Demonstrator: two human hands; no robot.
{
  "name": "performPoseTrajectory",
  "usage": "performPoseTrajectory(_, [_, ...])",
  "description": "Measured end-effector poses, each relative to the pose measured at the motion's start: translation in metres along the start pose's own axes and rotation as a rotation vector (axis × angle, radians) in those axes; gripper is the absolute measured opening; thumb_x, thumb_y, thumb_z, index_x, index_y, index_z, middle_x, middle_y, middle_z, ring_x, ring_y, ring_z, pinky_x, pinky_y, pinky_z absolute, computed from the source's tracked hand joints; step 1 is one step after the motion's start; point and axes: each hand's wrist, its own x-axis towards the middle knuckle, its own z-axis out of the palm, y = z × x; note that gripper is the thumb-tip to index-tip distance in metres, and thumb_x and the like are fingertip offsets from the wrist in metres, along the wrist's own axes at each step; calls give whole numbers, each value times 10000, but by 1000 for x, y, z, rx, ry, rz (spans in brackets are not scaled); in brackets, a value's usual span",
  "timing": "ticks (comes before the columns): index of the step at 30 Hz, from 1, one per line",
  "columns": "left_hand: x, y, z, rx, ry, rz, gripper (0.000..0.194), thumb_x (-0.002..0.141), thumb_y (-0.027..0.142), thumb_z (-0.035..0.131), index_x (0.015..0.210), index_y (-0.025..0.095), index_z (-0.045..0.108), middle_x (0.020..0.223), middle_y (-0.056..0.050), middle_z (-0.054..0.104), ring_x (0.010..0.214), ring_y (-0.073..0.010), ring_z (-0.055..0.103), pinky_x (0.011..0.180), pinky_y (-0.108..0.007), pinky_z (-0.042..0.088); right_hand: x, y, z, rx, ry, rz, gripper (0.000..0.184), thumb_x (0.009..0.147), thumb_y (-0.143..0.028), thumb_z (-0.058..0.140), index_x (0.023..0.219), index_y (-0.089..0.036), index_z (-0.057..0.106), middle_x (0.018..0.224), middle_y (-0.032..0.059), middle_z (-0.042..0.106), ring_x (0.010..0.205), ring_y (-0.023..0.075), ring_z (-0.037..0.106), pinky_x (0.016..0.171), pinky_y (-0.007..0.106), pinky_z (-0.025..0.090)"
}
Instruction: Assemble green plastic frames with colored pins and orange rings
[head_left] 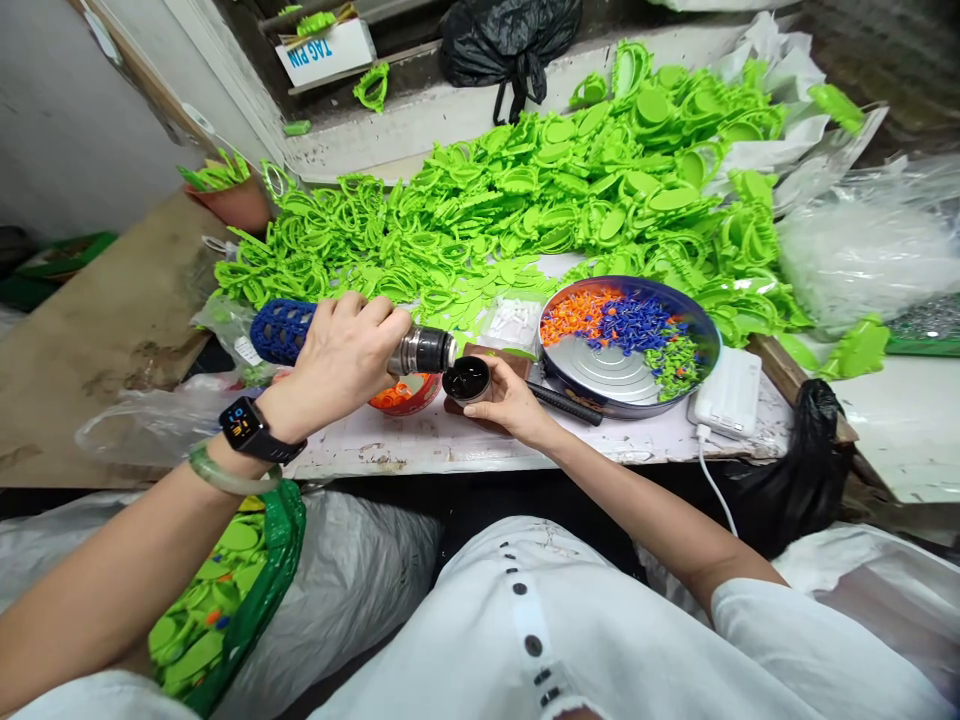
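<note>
My left hand [341, 360] is wrapped round a metal flask [424, 352] in a blue knitted sleeve [281, 330], held tipped on its side with the mouth pointing right. The flask's mouth sits right over a small black cup [466, 379], which my right hand [510, 400] grips from below and behind. Both hover above the near edge of a white worktable [420, 445]. A smartwatch [244, 425] and a green bangle [225, 478] sit on my left wrist.
A big heap of green plastic parts [525, 190] covers the table's far side. A round metal tray [626, 375] holds orange, blue and green small pieces. A white power bank [727, 392] with cable lies right of it. A green bag [225, 600] of parts hangs by my left knee.
</note>
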Motion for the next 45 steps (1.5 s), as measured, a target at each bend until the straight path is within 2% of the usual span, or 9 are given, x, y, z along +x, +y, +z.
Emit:
performPoseTrajectory(7, [2,-5,6,53,28,24,321,713,182,633,1031,201,666,1001,-143,627,1071,-402,541,832,-496,400,0,-2,0,-9,-8,6,727,544,-387,922,1149,-248,544,1224,48,617,1218,229,570,1153,420,364])
performPoseTrajectory(21, [2,-3,5,103,40,61,349,713,162,620,1058,194,669,1008,-154,639,1025,-382,552,816,-485,410,-2,-3,0,4,-5,-8,705,570,-327,907,1158,-245,528,1226,48,603,1214,222,566,1164,419,343])
performPoseTrajectory(29, [4,2,1,241,1,99,342,750,142,582,1084,161,650,1011,-160,646,995,-365,561,780,-462,437,0,1,-4,-2,0,-12,737,566,-347,911,1184,-239,526,1253,56,599,1220,222,565,1166,421,340])
performPoseTrajectory(39, [7,0,5,177,31,103,399,710,120,620,1102,184,654,1025,-162,643,1025,-379,553,802,-484,434,0,-2,-4,25,0,1,736,565,-316,912,1186,-241,524,1236,48,607,1208,212,572,1166,426,339])
performPoseTrajectory(45, [7,0,6,219,23,121,405,722,134,609,1123,174,645,1040,-167,636,1022,-380,544,794,-487,431,1,0,-4,29,6,2,735,558,-316,914,1178,-242,526,1226,48,605,1206,212,570,1162,425,345])
